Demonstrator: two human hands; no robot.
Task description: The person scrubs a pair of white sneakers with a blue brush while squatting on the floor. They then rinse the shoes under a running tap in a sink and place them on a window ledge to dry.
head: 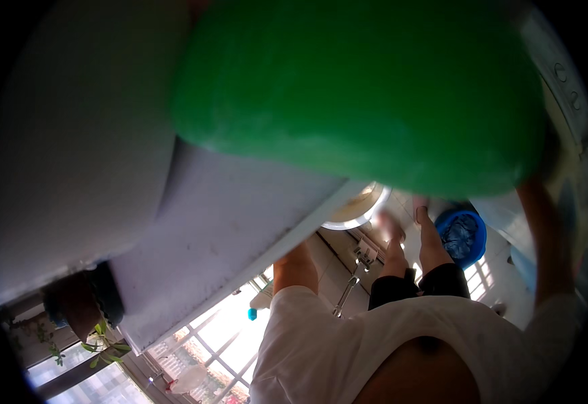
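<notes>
A large green plastic object [354, 101], blurred and very close, fills the upper middle of the head view. My right forearm [544, 237] rises to its lower right edge, and the hand itself is hidden there. My left arm [295, 267] goes up behind a white panel [233, 202] with dark specks, so the left hand is out of sight. Left of the green object, a pale rounded surface [77, 151] is also near the camera. Whether either hand touches the green object cannot be seen.
Below stand a white-rimmed basin [347, 223] and a blue tub [482, 242] with crumpled dark blue material inside. A metal mixer tap [364, 257] is on the wall. At right is a white appliance with knobs [560, 73]. A potted plant [103, 346] is near a barred window [218, 348].
</notes>
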